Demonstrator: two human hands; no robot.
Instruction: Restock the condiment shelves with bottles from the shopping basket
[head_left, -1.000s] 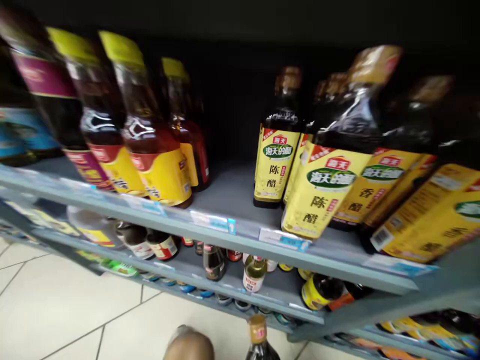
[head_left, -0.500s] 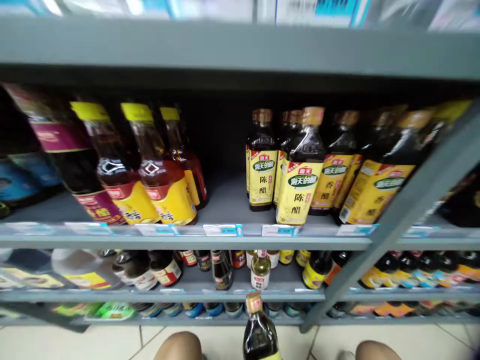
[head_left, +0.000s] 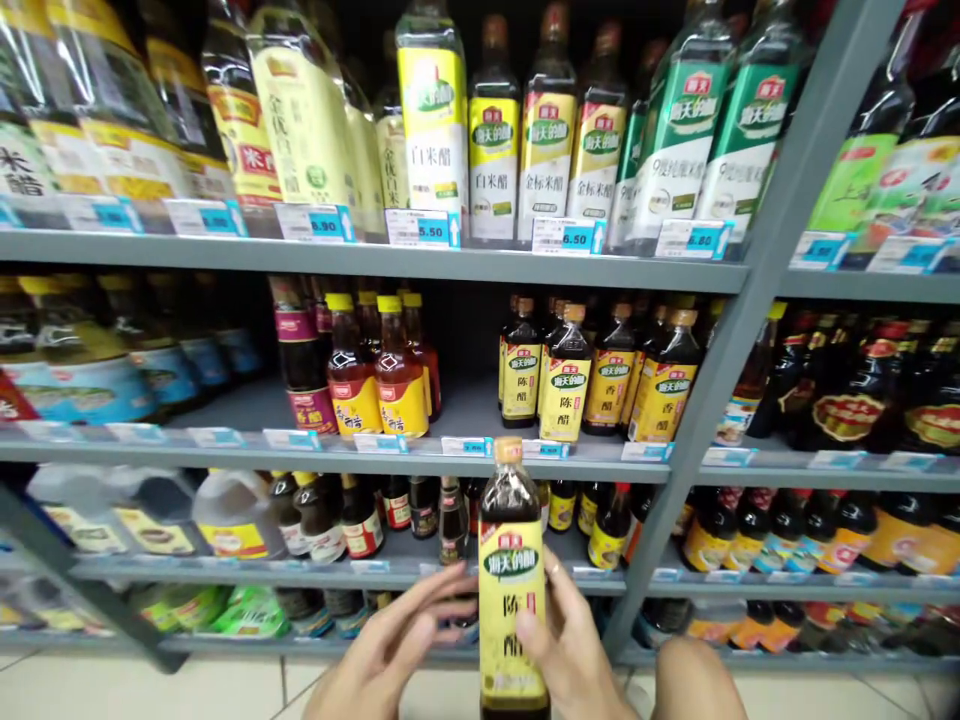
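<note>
My right hand (head_left: 574,640) is closed round a dark vinegar bottle (head_left: 512,570) with a yellow label and a tan cap, thumb on the label's right edge. The bottle stands upright in front of me, label facing me. To its left is my left hand (head_left: 397,640), fingers stretched toward the bottle and apart from one another; whether the fingertips touch its side I cannot tell. Matching vinegar bottles (head_left: 566,385) stand on the shelf behind. Left of them are red-and-yellow-labelled bottles (head_left: 401,385) with yellow caps.
Grey shelving (head_left: 450,262) runs across the view, with a slanting upright (head_left: 739,330) on the right. White and green-labelled bottles (head_left: 679,130) fill the upper shelf. Large jugs (head_left: 236,515) sit lower left. A bare knee (head_left: 694,680) shows at the bottom over floor tiles (head_left: 225,690).
The view has tilted up and pulled back, so the upper shelf shows. The vinegar bottle has come up into view from the bottom edge, and both my hands now appear.
</note>
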